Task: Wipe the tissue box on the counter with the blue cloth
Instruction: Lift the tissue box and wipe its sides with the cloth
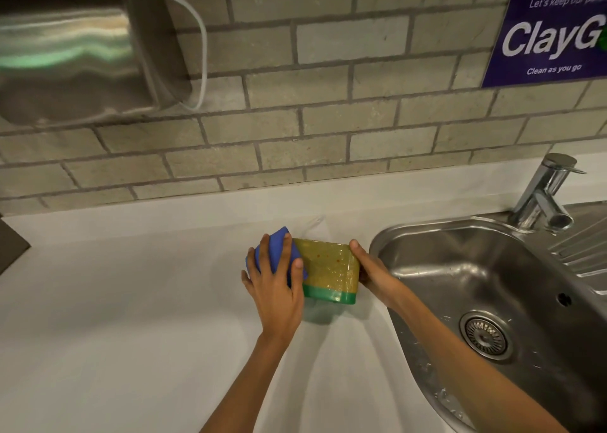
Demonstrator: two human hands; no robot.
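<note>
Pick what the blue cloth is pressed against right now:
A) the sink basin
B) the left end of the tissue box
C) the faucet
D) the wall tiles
B: the left hand presses the blue cloth on the left end of the tissue box, while the right hand steadies the other end.

Left hand [274, 288] presses blue cloth [275, 252] on tissue box [330, 270] left end; right hand [372, 273] grips right end. Box on white surface [131, 301], beside sink [476, 285].
</note>
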